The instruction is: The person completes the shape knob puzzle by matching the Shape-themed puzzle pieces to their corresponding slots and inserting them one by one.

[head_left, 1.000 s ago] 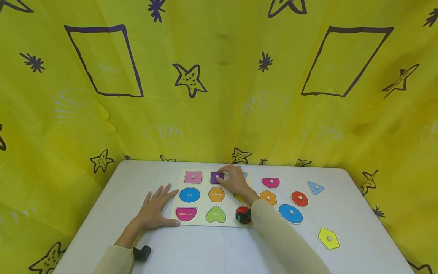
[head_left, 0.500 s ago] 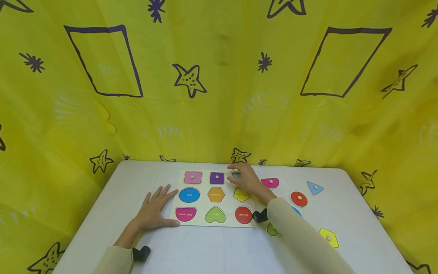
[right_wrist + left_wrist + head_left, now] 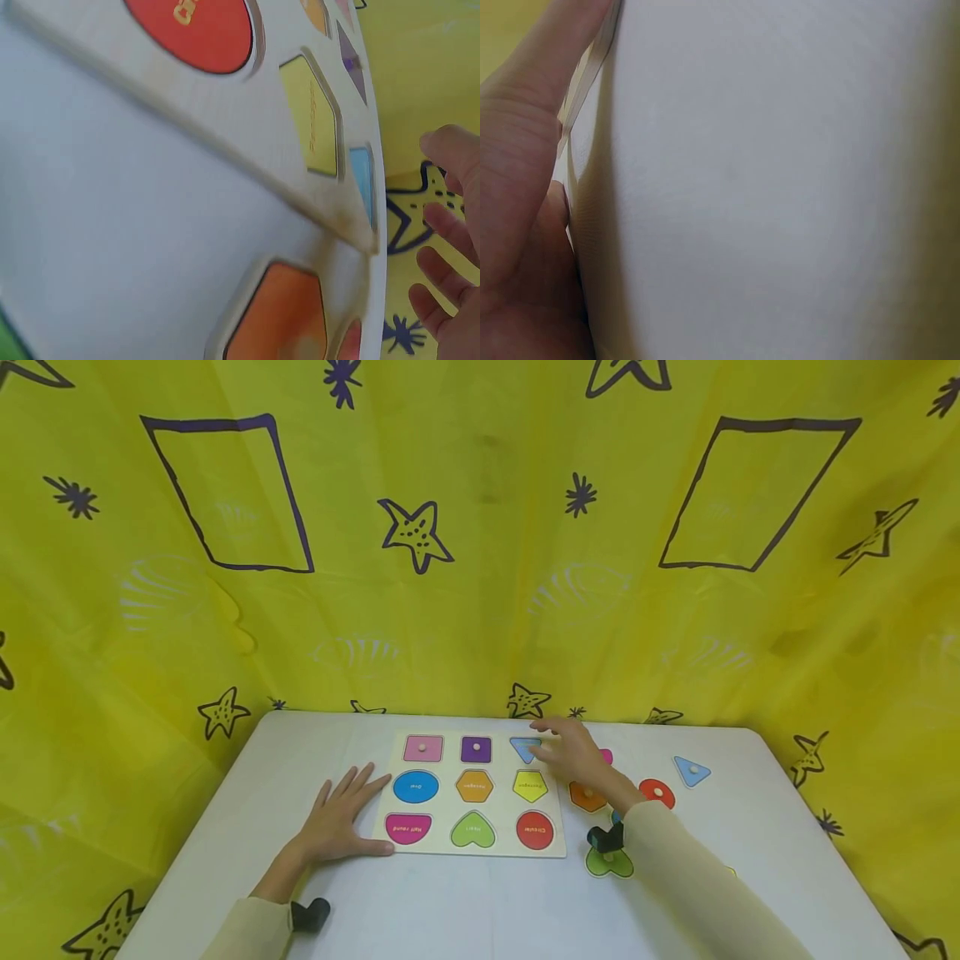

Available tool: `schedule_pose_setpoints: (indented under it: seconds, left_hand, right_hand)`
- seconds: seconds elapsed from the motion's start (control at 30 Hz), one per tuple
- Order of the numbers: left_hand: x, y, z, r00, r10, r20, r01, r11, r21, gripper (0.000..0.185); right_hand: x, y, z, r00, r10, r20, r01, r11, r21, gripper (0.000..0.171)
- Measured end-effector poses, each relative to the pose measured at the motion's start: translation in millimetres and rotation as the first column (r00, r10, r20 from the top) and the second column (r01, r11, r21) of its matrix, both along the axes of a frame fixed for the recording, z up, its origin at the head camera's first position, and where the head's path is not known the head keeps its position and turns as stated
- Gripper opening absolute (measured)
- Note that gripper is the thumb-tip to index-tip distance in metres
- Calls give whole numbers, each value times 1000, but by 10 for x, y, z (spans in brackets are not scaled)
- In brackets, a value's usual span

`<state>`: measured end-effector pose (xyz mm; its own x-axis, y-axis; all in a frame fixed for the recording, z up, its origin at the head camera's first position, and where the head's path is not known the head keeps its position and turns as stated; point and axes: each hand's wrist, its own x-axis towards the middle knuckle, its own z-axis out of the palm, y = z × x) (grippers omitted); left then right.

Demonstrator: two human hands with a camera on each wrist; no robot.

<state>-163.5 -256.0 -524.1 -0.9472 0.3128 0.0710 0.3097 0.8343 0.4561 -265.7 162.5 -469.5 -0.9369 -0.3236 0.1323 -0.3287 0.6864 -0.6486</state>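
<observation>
Near the desk's [image 3: 450, 902] far edge, right hand [image 3: 576, 752] has left the purple square [image 3: 476, 748], fingers loose, empty, over loose pieces; left hand [image 3: 341, 814] flat beside puzzle board [image 3: 555, 847]

board [image 3: 558, 843] mid-table [image 3: 450, 902] | left hand [image 3: 337, 814] at its left | loose pieces [image 3: 692, 770] right, some perhaps hidden by sleeve [image 3: 697, 877]

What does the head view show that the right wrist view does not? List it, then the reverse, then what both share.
Only the head view: the left hand flat on the white table beside the puzzle board, plus the pink square and the loose blue triangle.
Only the right wrist view: the board's raised edge, close up.
Both: the right hand open, the red circle slot and the loose orange hexagon.
</observation>
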Motion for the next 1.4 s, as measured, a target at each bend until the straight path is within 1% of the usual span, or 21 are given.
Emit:
schedule_pose_setpoints:
  seconds: [0.17,0.27,0.47,0.57,0.7,0.8,0.87,0.97,1.17,1.33,1.4]
  left_hand:
    - [29,29,61,1000,1,21,-1,1000,5,112]
    - [36,39,89,1000,8,30,-8,1000,-1,112]
    - [26,36,117,998,16,55,-14,999,-37,111]
    - [20,32,119,998,17,63,-14,999,-43,111]
    - [29,31,118,999,8,41,-7,1000,-29,111]
    - [39,32,115,1000,4,23,-4,1000,-11,111]
    - [40,30,111,1000,-1,17,1,1000,-5,111]
    - [29,24,103,1000,-6,19,6,1000,-10,112]
    - [22,21,121,999,-7,44,8,1000,-23,111]
    - [28,21,156,998,1,57,1,1000,-28,110]
    - [26,25,162,998,2,59,0,999,-35,110]
  right_hand:
    - [55,288,-15,999,-14,-40,14,1000,-14,41]
    - [84,458,-23,998,-47,-40,47,999,0,41]
    - [173,811,-21,992,-127,-12,128,991,31,44]
    - [219,1001,-27,989,-144,-25,145,989,35,44]
    - [293,1236,-20,983,-185,-16,185,982,29,44]
    - [349,1379,1,976,-216,-17,217,975,43,46]
    - [379,1460,11,972,-231,-29,233,972,46,46]
    - [409,1564,12,966,-246,-82,251,966,56,44]
    - [455,1741,-15,953,-266,-144,277,959,61,40]
    - [508,1855,-46,943,-286,-172,297,954,40,39]
    - [535,1895,-64,939,-306,-157,315,948,39,40]
